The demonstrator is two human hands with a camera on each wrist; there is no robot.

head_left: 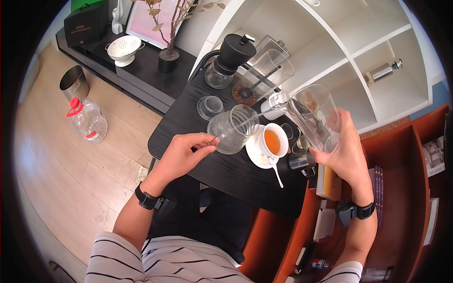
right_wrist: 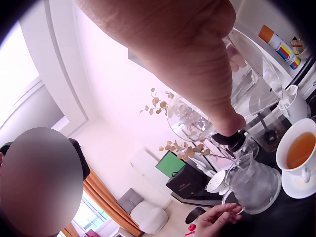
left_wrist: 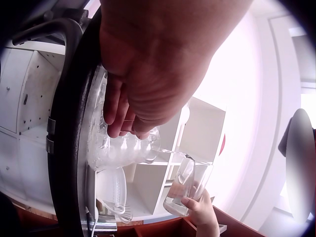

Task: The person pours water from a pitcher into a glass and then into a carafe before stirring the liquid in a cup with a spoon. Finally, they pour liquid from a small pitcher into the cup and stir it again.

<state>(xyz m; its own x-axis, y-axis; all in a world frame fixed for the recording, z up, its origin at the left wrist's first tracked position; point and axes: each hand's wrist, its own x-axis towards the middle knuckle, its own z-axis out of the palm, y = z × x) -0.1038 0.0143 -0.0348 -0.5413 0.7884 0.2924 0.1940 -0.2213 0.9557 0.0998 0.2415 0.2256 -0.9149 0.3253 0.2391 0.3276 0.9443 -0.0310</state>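
My right hand (head_left: 347, 151) grips a tall clear glass pitcher (head_left: 317, 123) from its right side, tilted with its mouth to the left. A thin stream of water (head_left: 269, 112) runs from its lip into a glass jug (head_left: 227, 134) on the black table (head_left: 226, 170). The fingers and thumb of my left hand (head_left: 181, 158) pinch the jug's handle. The left wrist view shows the stream entering the jug's mouth and water (left_wrist: 177, 195) in the tilted pitcher. Beside the jug, a white teacup (head_left: 284, 145) of amber tea sits on a saucer (head_left: 255, 158) with a white spoon (head_left: 279, 177).
Behind the jug stand a black-topped coffee grinder (head_left: 236, 52), a tall glass vessel (head_left: 278, 66) with brown grounds and a small glass dish (head_left: 210, 107). A metal cup (head_left: 299, 161) is near the table's right edge. White shelving (head_left: 330, 47) rises behind; a plastic bottle (head_left: 89, 123) stands on the floor.
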